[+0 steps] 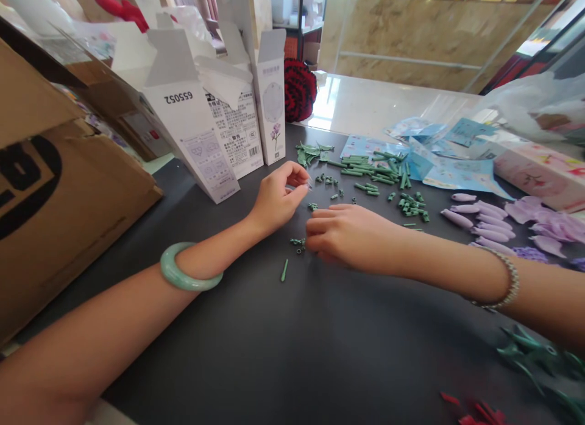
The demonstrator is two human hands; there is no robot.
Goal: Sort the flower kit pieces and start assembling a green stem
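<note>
My left hand [281, 193] hovers over the dark table with thumb and fingers curled into a pinch; anything between the fingertips is too small to make out. Low over the table, my right hand [347, 236] has its fingers drawn together and pointing down, and their tips are hidden. Tiny green ring-like pieces [298, 243] lie right beside those fingers. A single thin green stem piece [284, 270] rests nearer to me. Beyond the hands are small green connectors [326, 180], green tubes [372, 168] and green leaves [313, 153].
Opened white boxes [192, 133] and a cardboard box [68, 212] stand on the left. To the right lie lilac petal pieces [491, 221], blue printed sheets [457, 169] and a pink floral box [539, 172]. Red pieces [479, 413] and dark green parts [534, 358] lie at the near right.
</note>
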